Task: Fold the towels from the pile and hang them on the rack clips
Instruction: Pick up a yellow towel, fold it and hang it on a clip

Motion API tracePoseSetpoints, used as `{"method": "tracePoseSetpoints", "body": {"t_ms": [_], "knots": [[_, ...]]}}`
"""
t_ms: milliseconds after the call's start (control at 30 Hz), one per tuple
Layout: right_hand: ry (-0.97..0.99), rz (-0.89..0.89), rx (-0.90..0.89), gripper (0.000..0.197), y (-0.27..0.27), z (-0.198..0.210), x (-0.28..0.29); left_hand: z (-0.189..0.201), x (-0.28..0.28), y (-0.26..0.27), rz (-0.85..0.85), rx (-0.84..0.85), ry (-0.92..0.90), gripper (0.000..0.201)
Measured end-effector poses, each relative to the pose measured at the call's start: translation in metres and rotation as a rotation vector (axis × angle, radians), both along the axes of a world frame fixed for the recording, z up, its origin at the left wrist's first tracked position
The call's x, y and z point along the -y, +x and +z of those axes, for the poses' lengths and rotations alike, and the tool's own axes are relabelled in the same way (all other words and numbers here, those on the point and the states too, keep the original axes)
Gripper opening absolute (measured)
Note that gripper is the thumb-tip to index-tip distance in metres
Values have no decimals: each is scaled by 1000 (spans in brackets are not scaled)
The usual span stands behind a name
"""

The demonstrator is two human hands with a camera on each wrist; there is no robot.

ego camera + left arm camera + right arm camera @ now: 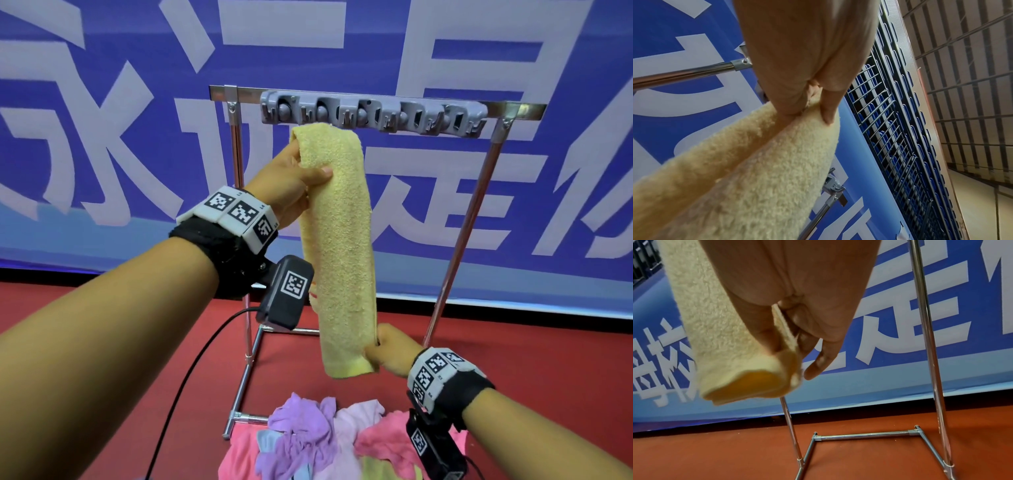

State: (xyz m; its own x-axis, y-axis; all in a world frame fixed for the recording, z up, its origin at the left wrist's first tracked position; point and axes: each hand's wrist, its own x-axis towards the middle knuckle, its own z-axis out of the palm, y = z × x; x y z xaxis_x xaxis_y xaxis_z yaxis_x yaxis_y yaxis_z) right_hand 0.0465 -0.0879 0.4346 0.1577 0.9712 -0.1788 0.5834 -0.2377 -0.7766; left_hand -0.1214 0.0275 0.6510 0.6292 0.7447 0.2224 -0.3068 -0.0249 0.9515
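A yellow towel (337, 240), folded into a long narrow strip, hangs nearly upright in front of the rack (472, 219), held at both ends. The left hand (291, 178) has its grip closed on the upper part of the strip, thumb across the front face and fingers behind, so that the top fold sits just below the gray clip bar (373, 114) that runs along the rack's top rail; from the head view the towel's top edge looks close under the second and third clips, but whether it touches them cannot be told. In the left wrist view the thumb and fingers (828, 104) press into the terry cloth (756, 170) from either side, with a chrome rail of the rack (684, 75) beside them. The right hand (394, 354) pinches the lower right corner of the strip, its grip narrow, thumb against forefinger on the hem; the right wrist view shows the hem edge (785, 331) caught between those digits while the remaining fingers (818, 365) hang loosely curled below and the towel's folded end (748, 381) bulges beside them. Beneath the hands, at the rack's foot, lies the pile of towels (318, 442) in purple, pink, pale blue and yellow-green, resting on the red desk (102, 359). A black cable (191, 373) trails down from the left wrist camera across that surface. Behind the rack stands a blue banner (137, 102) with large white characters.
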Motion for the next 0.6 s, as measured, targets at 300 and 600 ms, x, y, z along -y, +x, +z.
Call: {"method": "tracePoseSetpoints", "body": {"t_ms": [300,600], "knots": [[194,-3,-526,30,-2,97,-8,-21,1,4,-41,-77,13,49],[429,-94,-501,11,-13,181,-37,-41,6,-7,-44,-156,42,41]]}}
